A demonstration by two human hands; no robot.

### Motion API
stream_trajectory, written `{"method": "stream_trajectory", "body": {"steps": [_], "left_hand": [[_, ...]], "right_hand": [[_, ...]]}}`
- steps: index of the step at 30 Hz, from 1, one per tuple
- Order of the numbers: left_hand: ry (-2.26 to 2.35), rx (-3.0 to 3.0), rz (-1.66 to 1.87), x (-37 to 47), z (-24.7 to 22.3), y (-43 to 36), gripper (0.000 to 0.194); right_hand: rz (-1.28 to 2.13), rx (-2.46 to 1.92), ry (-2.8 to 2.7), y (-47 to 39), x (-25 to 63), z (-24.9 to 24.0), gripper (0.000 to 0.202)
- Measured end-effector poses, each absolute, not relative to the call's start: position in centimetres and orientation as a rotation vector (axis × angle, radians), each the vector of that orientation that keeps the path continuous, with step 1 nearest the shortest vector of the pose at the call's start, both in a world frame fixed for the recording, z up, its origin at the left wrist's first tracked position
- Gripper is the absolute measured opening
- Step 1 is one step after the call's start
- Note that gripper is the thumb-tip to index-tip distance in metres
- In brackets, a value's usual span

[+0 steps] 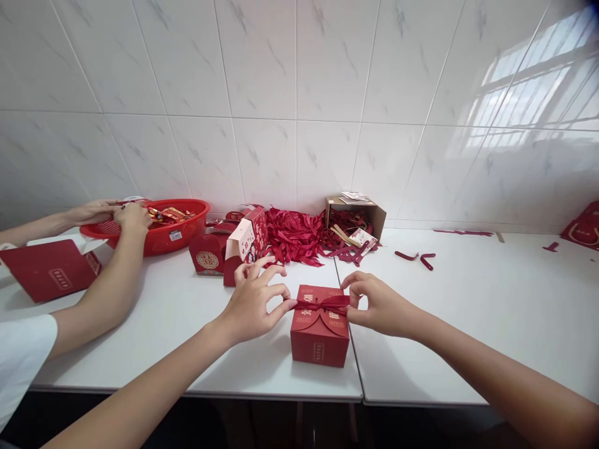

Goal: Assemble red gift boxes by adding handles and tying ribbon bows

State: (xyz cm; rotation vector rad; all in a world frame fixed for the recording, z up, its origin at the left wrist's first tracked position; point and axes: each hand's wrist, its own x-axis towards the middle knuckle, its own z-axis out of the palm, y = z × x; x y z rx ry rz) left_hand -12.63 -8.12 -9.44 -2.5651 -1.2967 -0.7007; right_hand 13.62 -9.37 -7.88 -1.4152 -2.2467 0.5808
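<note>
A closed red gift box (320,340) with gold print stands near the table's front edge, by the seam between two table tops. Across its top runs a dark red ribbon (321,304), gathered into a knot at the middle. At the box's left edge, my left hand (259,299) pinches the ribbon between thumb and index finger, its other fingers spread. My right hand (374,304) grips the ribbon's loop at the right edge of the box.
Behind lie a heap of red ribbons (294,234), red patterned boxes (209,252) and an open cardboard box (378,218). At left, another person's hands (133,218) reach over a red basket (187,234), beside an open red box (51,271). Ribbon scraps (427,260) lie right.
</note>
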Motion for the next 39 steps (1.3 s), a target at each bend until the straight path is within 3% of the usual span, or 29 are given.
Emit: {"method": "stream_trajectory", "body": {"steps": [6, 10, 14, 16, 20, 39], "left_hand": [[-1.465, -2.680, -0.792, -12.7, -8.8, -8.4, 0.025], [-1.808, -3.102, -1.134, -12.9, -8.3, -8.4, 0.028], [-2.024, -3.365, -1.697, -12.5, -7.8, -8.6, 0.026], [-2.041, -3.366, -1.814, -12.0, -7.7, -8.7, 0.027], [-2.096, -3.299, -1.781, -11.6, -7.9, -8.5, 0.032], [-2.109, -3.076, -1.242, -13.1, -9.2, -8.4, 0.031]], "right_hand": [[0.426, -1.411, -2.292, -9.9, 13.4, -7.2, 0.011], [0.368, -1.387, -2.297, -10.1, 13.2, -6.9, 0.015], [0.869, -1.412, -1.982, -9.9, 13.0, -6.6, 0.017], [1.158, -1.391, -1.764, -9.7, 12.9, -6.7, 0.022], [1.385, -1.264, -1.582, -9.3, 12.9, -7.4, 0.020], [1.349, -1.236, -1.901, -9.8, 13.2, -7.6, 0.019]]}}
